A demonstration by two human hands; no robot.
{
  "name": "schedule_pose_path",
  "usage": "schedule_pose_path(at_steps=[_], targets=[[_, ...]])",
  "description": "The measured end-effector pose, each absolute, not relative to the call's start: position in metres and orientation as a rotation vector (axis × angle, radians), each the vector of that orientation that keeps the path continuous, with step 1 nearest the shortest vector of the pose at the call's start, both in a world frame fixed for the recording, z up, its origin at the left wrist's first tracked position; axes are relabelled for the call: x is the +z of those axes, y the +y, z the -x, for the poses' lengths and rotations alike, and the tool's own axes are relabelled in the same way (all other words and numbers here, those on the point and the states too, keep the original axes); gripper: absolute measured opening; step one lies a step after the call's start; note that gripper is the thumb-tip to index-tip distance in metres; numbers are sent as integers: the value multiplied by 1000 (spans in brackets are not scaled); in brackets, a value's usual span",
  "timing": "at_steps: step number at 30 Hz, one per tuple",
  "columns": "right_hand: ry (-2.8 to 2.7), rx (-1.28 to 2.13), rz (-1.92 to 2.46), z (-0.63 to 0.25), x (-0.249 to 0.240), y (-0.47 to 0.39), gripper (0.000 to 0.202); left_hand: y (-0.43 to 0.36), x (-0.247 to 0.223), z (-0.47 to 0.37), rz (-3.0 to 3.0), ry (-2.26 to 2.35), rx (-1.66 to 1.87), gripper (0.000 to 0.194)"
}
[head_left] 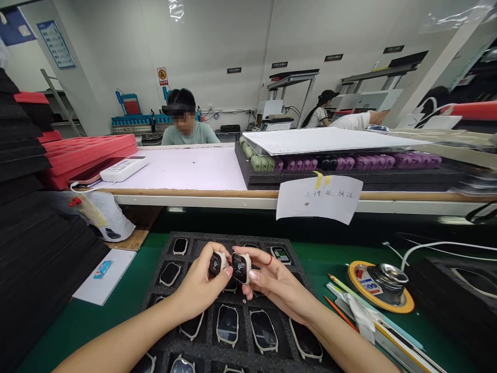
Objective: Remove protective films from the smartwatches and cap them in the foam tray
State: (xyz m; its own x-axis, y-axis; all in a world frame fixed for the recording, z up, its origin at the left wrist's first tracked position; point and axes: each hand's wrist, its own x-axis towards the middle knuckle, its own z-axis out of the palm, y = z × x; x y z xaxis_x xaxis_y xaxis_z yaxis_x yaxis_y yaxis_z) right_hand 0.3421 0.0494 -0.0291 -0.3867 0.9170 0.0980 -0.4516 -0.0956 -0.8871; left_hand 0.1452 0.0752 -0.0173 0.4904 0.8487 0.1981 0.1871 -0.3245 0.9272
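Observation:
My left hand [209, 282] is closed on a smartwatch case [216, 264] with a pale frame and a lit dark screen. Between the thumb and fingers of my right hand [272, 274] is a second smartwatch case [239, 268], its screen lit too. The two cases are held side by side, close together. Beneath both hands lies a black foam tray [207, 316] with square pockets. Several more strapless watch cases rest in it, such as a watch case [227, 324] and another watch case [264, 330] nearer me. My forearms hide some pockets.
Black foam trays [23, 207] are stacked at the left. A steel-topped dispenser [392, 274], pencils and a cable lie at the right. On the raised shelf are a white power bank [124, 168] and a tray of purple cases [375, 161]. A co-worker [188, 129] sits opposite.

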Motion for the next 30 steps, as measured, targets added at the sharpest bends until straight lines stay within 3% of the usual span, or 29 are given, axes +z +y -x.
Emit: schedule_pose_path(at_steps=[16, 22, 30], targets=[[-1115, 1681, 609, -342, -32, 51, 35, 78, -20, -147, -1742, 901, 890, 8], [-1092, 1566, 724, -345, -33, 55, 43, 83, -24, -148, -1579, 858, 827, 46], [-1226, 1409, 801, -348, -37, 54, 47, 89, -20, -145, -1438, 749, 767, 42]])
